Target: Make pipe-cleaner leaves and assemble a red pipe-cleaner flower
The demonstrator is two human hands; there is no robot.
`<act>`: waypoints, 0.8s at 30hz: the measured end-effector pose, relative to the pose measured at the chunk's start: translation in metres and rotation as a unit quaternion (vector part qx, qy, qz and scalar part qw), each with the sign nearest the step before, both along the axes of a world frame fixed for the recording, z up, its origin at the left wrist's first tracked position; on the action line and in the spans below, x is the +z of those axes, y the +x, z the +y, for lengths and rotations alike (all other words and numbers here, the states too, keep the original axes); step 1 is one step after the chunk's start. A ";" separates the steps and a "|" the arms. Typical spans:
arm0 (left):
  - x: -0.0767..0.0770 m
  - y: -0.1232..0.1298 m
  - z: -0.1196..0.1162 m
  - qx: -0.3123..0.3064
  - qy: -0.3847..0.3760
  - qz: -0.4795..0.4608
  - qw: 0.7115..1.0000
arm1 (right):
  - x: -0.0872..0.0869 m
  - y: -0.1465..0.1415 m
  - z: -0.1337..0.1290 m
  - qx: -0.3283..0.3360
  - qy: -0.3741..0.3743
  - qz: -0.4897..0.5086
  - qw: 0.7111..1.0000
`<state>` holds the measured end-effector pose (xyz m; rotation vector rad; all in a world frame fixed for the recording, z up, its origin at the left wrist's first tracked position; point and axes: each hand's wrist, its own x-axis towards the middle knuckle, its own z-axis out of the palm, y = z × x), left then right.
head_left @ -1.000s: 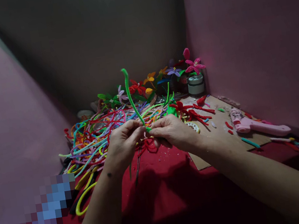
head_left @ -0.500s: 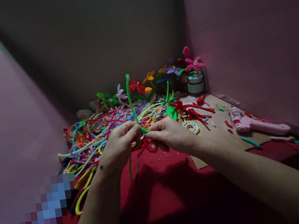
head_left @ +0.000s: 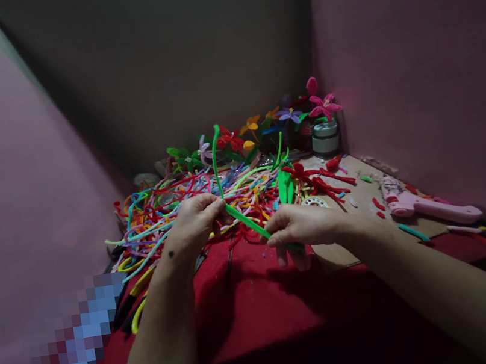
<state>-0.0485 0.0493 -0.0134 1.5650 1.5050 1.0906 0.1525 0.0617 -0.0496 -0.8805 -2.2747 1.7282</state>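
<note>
Between my hands a green fuzzy stem [head_left: 247, 220] is stretched, one end standing up above my left fingers and bending at them. My left hand [head_left: 198, 222] pinches it at the bend. Lower and to the right, the thumb and fingers of my right hand [head_left: 298, 228] close on the other part; its end is hidden in the palm. Behind my right hand lie green leaf-like pieces [head_left: 286, 185] and red fuzzy shapes [head_left: 320, 179].
A tangled heap of colored pipe cleaners [head_left: 174, 207] lies beyond my hands on the red cloth [head_left: 251, 327]. Fuzzy flowers [head_left: 230, 140] stand behind it. At right, a pink glue gun [head_left: 429, 206] rests on a cardboard sheet [head_left: 355, 180], near a grey jar [head_left: 326, 138].
My right hand has moved right and down, away from my left, and a longer green length now shows between them. The whole view has shifted slightly.
</note>
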 end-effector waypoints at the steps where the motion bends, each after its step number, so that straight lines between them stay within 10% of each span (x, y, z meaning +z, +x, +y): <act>1: 0.000 0.002 -0.001 -0.012 -0.013 -0.008 1.000 | 0.004 0.003 -0.002 0.004 0.049 -0.008 0.999; 3: 0.000 0.005 -0.004 -0.046 -0.042 -0.032 0.998 | 0.013 0.004 -0.007 -0.063 0.223 0.019 0.972; 6: -0.001 0.010 -0.009 -0.111 -0.071 -0.051 0.990 | 0.025 -0.002 -0.009 -0.205 0.502 0.112 0.833; 11: -0.004 0.015 -0.012 -0.173 -0.069 -0.078 0.979 | 0.034 -0.015 0.002 -0.122 0.691 0.096 0.706; 24: -0.014 0.027 -0.006 -0.114 -0.017 -0.161 0.980 | 0.024 -0.029 -0.015 -0.301 0.483 0.019 0.822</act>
